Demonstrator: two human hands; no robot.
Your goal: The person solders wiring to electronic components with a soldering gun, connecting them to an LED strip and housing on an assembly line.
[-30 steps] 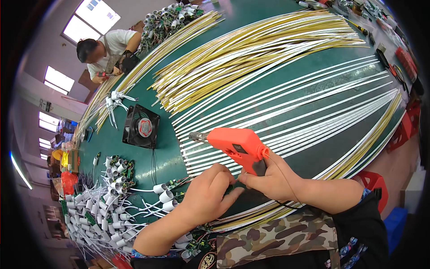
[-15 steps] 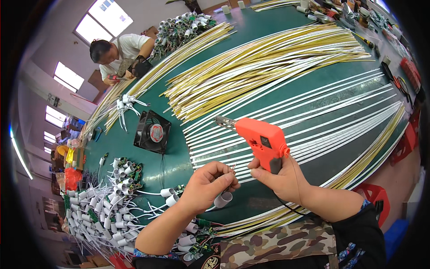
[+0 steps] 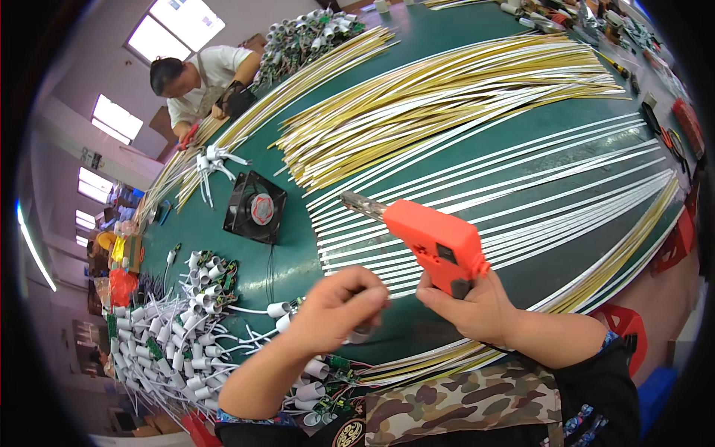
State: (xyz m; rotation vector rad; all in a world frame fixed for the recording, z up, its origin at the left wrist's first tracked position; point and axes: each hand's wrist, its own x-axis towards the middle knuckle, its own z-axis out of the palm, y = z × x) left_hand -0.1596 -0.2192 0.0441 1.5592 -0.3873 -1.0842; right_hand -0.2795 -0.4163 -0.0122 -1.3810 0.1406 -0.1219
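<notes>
My right hand (image 3: pixel 477 307) is closed around the grip of a red soldering gun (image 3: pixel 434 240), whose metal tip points up and left over the narrow white strips (image 3: pixel 491 223). My left hand (image 3: pixel 339 309) is closed in a pinch and smeared by motion. Just under its fingers hangs a white cylinder (image 3: pixel 360 334), also blurred, whose thin wires showed between the fingertips a moment ago. Those strips lie side by side, slightly fanned, on the green table (image 3: pixel 290 257) in front of both hands.
A black fan (image 3: pixel 255 208) stands left of the strips. Many white cylinders with circuit boards (image 3: pixel 175 350) are heaped at lower left. Yellow and white strips (image 3: pixel 447 104) lie piled beyond. Across the table a person (image 3: pixel 212 82) works with a red tool.
My left hand has shifted slightly left and turned, taking the white cylinder along. The soldering gun has come a little nearer, its tip moving left. The other person's red-tool hand has moved lower.
</notes>
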